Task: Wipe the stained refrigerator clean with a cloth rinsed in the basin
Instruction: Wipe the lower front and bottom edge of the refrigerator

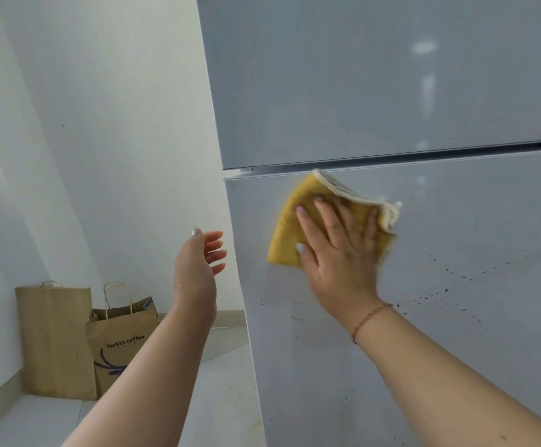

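The grey refrigerator (375, 85) fills the right of the head view, with a dark gap between its upper and lower doors. Dark splatter stains (443, 295) speckle the lower door, mostly to the right of and below my right hand. A folded yellow cloth (287, 233) with a white edge lies flat on the lower door just under the gap. My right hand (340, 250) presses on it with fingers spread, covering much of it. My left hand (198, 269) hovers open and empty beside the refrigerator's left edge, fingers curled toward it. No basin is in view.
A white wall runs along the left. On the pale tiled floor in the corner stand a tall brown board (56, 340) and a brown paper bag (121, 343) printed "luckin coffee".
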Action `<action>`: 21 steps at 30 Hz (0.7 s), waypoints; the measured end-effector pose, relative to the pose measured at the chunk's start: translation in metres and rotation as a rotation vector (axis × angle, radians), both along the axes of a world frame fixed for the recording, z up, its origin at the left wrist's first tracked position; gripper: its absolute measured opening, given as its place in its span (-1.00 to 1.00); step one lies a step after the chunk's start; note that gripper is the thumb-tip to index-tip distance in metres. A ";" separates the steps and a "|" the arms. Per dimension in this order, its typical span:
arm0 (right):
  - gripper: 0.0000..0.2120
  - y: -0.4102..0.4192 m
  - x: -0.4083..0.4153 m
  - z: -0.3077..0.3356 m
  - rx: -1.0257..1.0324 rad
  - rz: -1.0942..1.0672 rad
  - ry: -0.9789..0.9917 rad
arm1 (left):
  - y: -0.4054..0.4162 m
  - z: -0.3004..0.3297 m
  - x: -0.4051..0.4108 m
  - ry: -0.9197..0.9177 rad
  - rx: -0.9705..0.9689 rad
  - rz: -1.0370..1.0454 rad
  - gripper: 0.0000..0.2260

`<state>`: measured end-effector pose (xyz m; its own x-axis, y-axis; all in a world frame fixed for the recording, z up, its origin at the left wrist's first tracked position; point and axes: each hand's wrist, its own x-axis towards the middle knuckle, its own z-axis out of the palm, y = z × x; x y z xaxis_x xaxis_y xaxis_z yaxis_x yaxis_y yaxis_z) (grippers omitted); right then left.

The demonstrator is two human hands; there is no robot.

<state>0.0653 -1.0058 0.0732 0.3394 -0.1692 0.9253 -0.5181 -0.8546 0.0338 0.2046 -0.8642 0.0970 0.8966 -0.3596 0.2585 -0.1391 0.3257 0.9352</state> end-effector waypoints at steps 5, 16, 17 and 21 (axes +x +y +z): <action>-0.46 0.020 0.043 -0.001 -0.180 0.043 0.290 | 0.000 -0.001 -0.007 -0.094 -0.031 0.132 -0.74; -0.51 -0.050 -0.042 -0.030 -0.481 0.000 0.383 | -0.018 -0.012 -0.063 -0.477 0.081 0.232 -0.83; -0.51 -0.057 -0.050 -0.021 -0.462 -0.010 0.327 | -0.020 -0.012 -0.066 -0.490 0.089 0.227 -0.82; -0.34 -0.088 -0.088 0.002 -0.247 -0.176 0.084 | -0.032 -0.015 -0.079 -0.477 0.097 0.182 -0.83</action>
